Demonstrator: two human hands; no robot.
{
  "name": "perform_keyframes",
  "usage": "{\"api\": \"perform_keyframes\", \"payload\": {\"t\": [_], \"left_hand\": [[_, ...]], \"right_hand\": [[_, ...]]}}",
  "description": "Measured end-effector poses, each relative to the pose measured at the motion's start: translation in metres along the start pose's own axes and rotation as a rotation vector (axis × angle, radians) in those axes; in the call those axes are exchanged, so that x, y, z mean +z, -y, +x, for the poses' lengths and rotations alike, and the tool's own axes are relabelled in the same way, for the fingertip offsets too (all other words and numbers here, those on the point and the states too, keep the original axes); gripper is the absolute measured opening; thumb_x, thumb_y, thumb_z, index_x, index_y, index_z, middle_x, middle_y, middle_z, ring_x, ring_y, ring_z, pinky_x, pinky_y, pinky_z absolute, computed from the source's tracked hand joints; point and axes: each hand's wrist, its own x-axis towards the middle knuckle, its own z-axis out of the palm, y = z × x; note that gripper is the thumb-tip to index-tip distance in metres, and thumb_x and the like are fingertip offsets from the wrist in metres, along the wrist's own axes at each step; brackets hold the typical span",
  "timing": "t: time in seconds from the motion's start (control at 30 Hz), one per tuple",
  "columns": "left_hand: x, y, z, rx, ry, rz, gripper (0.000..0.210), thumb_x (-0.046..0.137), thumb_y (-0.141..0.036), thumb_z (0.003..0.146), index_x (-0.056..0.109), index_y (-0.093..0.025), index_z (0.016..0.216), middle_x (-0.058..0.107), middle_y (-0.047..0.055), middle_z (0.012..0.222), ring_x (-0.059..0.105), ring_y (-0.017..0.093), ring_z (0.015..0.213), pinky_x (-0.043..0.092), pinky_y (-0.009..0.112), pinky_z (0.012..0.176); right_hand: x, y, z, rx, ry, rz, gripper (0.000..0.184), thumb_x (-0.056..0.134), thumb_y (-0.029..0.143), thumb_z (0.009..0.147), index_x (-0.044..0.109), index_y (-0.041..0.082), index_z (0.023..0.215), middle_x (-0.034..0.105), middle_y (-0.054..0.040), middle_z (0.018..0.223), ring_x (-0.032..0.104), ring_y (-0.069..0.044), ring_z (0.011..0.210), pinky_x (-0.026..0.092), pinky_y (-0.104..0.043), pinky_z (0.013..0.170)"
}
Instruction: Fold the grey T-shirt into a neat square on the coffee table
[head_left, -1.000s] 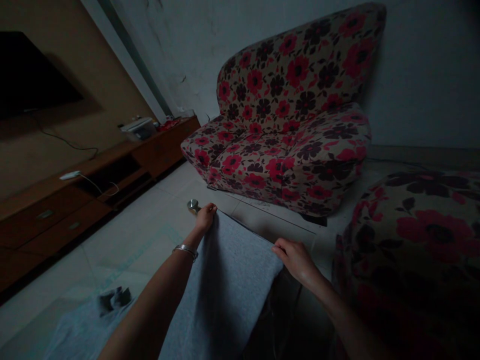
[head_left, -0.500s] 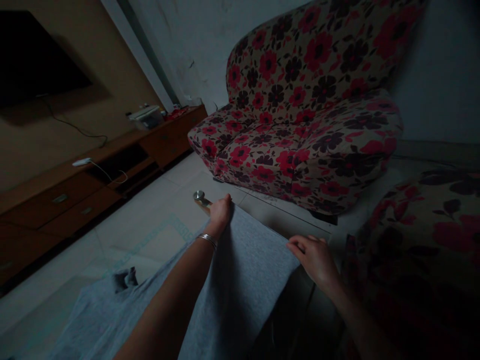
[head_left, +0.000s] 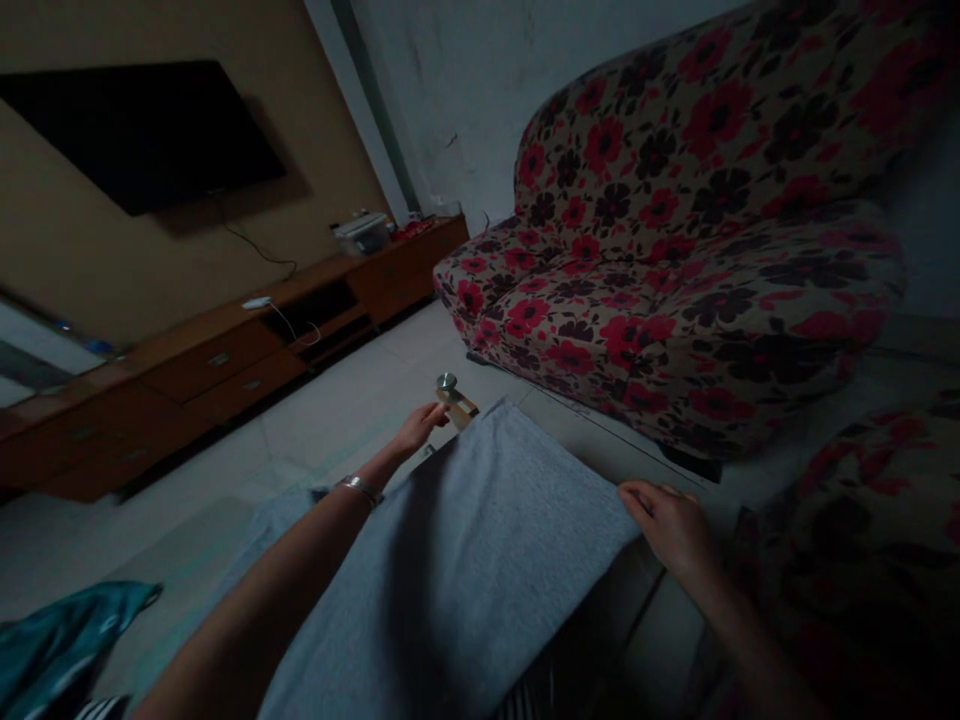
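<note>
Gripping the far edge of the gray cloth [head_left: 480, 540] with my right hand [head_left: 675, 525], I see my left hand [head_left: 416, 428] pinching its other corner beside a small metal knob [head_left: 447, 381]; the cloth lies spread before the flowered sofa [head_left: 675, 260].

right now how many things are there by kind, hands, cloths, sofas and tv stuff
hands: 2, left hand and right hand, both at the far edge of the grey cloth
cloths: 2, grey cloth and teal cloth
floral sofas: 2, sofa and a second sofa
television: 1
wooden TV cabinet: 1
total: 8
</note>
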Motion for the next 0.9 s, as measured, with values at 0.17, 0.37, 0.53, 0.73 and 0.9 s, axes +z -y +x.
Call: {"api": "perform_keyframes", "payload": {"t": [0.17, 0.37, 0.53, 0.73, 0.9], "left_hand": [[-0.054, 0.073, -0.13, -0.05, -0.058, 0.204, 0.037, 0.053, -0.051, 0.08, 0.067, -0.017, 0.081, 0.067, 0.012, 0.09, 0.059, 0.026, 0.087, 0.041, 0.037, 0.084], [-0.082, 0.128, -0.231, -0.067, -0.006, 0.77, 0.034, 0.032, -0.035, 0.094, 0.059, -0.019, 0.083, 0.066, 0.009, 0.081, 0.06, 0.023, 0.08, 0.038, 0.036, 0.084], [-0.083, 0.116, -0.231, -0.099, -0.116, 0.834, 0.028, 0.036, -0.029, 0.092, 0.061, -0.018, 0.09, 0.067, 0.011, 0.093, 0.059, 0.026, 0.091, 0.038, 0.04, 0.089], [-0.033, 0.065, -0.242, -0.059, -0.408, 0.767, 0.04, 0.04, -0.031, 0.092, 0.051, -0.02, 0.129, 0.046, 0.014, 0.141, 0.037, 0.03, 0.132, 0.029, 0.049, 0.105], [0.012, 0.045, -0.261, 0.013, -0.373, 0.606, 0.05, 0.042, -0.043, 0.092, 0.046, -0.023, 0.137, 0.042, 0.012, 0.146, 0.035, 0.03, 0.135, 0.03, 0.051, 0.106]], "right_hand": [[0.003, -0.007, -0.004, -0.02, -0.011, -0.001, 0.035, 0.041, 0.044, 0.089, 0.07, 0.024, 0.087, 0.069, -0.0057, 0.072, 0.064, -0.019, 0.067, 0.04, -0.03, 0.065], [0.009, -0.004, -0.012, -0.076, 0.006, -0.093, 0.033, 0.041, 0.042, 0.089, 0.069, 0.024, 0.087, 0.071, -0.0067, 0.077, 0.065, -0.021, 0.07, 0.042, -0.031, 0.067], [-0.002, 0.012, 0.0, -0.081, 0.122, -0.312, 0.027, 0.046, 0.036, 0.088, 0.069, 0.024, 0.094, 0.071, -0.0065, 0.081, 0.065, -0.023, 0.076, 0.042, -0.033, 0.069], [0.012, 0.101, 0.067, -0.25, 0.152, -0.268, 0.034, 0.04, 0.022, 0.091, 0.068, 0.022, 0.109, 0.068, -0.009, 0.105, 0.058, -0.021, 0.096, 0.041, -0.033, 0.085], [0.066, 0.182, 0.14, -0.174, 0.17, -0.081, 0.04, 0.04, 0.018, 0.09, 0.059, 0.017, 0.125, 0.061, -0.0128, 0.116, 0.051, -0.021, 0.107, 0.037, -0.03, 0.093]]}}
